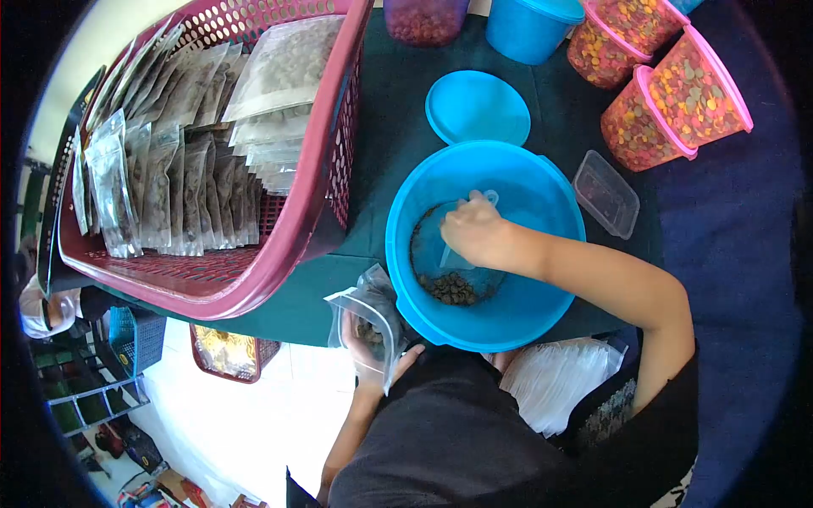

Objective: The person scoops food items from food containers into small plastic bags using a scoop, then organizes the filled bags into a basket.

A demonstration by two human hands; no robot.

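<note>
My left hand [364,372] grips an open clear zip bag [378,306] at the table's front edge. Brown chunky pieces lie inside the bag, whose mouth gapes toward me. Inside a big blue basin [542,292], my right hand [476,230] is closed around a translucent plastic scoop [457,257]. Part of the scoop is covered by the fingers. Brown pieces [453,289] and crumbs sit on the basin's floor, mostly at the near left. The bag is just left of the basin's rim.
A pink basket [292,245] of filled bags stands left. Behind the basin lies a blue lid [478,108]. A clear tray [606,195] and tubs of colourful pieces [699,89] are at the right. Flat plastic bags [563,381] rest near my lap. Another person's hand [59,313] shows far left.
</note>
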